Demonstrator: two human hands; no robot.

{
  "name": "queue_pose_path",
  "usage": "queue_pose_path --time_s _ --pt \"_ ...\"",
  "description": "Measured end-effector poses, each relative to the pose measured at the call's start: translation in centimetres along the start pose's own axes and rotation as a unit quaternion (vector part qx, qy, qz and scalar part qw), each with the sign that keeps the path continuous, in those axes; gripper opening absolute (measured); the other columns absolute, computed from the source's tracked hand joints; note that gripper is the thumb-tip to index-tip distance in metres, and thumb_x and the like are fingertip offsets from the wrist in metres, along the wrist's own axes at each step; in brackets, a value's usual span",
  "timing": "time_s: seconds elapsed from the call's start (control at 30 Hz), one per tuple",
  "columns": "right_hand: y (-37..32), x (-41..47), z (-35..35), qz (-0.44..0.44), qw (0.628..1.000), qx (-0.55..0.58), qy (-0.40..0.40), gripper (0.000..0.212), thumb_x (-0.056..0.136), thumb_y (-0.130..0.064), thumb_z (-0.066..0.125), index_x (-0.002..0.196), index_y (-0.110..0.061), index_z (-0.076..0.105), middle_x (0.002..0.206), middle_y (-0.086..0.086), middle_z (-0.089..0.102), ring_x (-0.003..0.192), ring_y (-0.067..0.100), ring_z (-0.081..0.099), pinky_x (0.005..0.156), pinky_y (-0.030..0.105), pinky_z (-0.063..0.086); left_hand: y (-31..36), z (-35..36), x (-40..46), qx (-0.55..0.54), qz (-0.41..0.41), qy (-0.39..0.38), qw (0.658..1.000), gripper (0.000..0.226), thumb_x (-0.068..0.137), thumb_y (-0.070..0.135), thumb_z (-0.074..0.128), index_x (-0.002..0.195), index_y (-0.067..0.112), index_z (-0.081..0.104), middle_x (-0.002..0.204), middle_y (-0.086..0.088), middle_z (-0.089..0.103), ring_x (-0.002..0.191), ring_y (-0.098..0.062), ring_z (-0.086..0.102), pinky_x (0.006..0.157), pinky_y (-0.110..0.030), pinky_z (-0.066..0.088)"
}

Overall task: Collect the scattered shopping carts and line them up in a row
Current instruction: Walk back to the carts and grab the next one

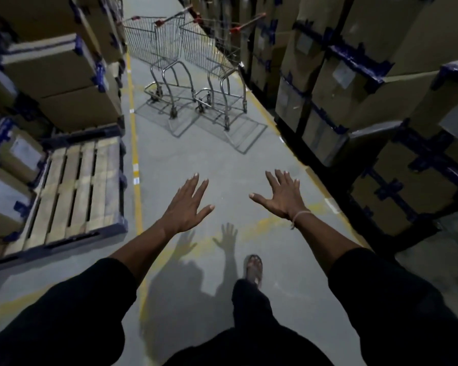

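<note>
So far two shopping carts stand side by side up the aisle: left cart (154, 48) near the yellow floor line (135, 143), right cart (212, 51) just beside it, close to the stacked boxes (328, 83) on the right edge of the aisle. Baskets look roughly parallel, red handles at the far end, so this reads as a row already begun; whether the frames touch, can't tell. Both hands empty and well short of the carts: left hand (187, 204) spread flat, palm down, fingers fanned; right hand (282, 194) same, fingers splayed, a thin band at the wrist. Neither grips anything. One foot (254, 268) forward on the concrete floor (222, 159), so likely mid-walk. Wooden pallet (74, 191) sits on the left edge of the aisle, empty on top. No other carts in view, so how many are left to gather can't be judged from here; probably more elsewhere.
</note>
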State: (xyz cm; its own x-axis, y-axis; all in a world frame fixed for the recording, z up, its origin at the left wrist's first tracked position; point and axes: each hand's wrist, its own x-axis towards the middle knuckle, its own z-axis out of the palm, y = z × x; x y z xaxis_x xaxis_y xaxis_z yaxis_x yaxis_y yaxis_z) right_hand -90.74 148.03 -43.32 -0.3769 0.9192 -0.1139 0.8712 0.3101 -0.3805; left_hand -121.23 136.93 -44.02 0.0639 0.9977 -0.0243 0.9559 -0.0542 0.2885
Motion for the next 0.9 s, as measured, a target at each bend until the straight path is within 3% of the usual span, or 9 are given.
queue_pose_path --time_s 0.57,0.9 --pt "0.1 48.7 -10.2 -0.069 0.997 -0.028 -0.003 0.115 0.073 -0.097 0.031 0.164 -0.03 0.014 0.172 0.005 0.005 0.158 0.026 -0.005 0.124 0.056 -0.008 -14.3 -7.0 44.0 -0.026 -0.046 0.047 0.998 0.082 0.096 0.068 0.032 0.159 0.031 -0.004 0.166 -0.002 -0.016 0.153 -0.019 -0.013 0.124 -0.043 0.003" --pt "0.3 74.6 -9.4 -0.026 0.999 -0.025 0.008 0.119 0.068 -0.101 0.027 0.164 -0.031 0.011 0.172 0.003 0.001 0.158 0.027 -0.008 0.123 0.058 -0.008 -27.7 -8.8 69.6 -0.027 -0.005 0.031 0.999 0.086 0.092 0.074 0.025 0.16 0.029 -0.003 0.166 -0.003 -0.016 0.153 -0.019 -0.014 0.124 -0.043 0.0"
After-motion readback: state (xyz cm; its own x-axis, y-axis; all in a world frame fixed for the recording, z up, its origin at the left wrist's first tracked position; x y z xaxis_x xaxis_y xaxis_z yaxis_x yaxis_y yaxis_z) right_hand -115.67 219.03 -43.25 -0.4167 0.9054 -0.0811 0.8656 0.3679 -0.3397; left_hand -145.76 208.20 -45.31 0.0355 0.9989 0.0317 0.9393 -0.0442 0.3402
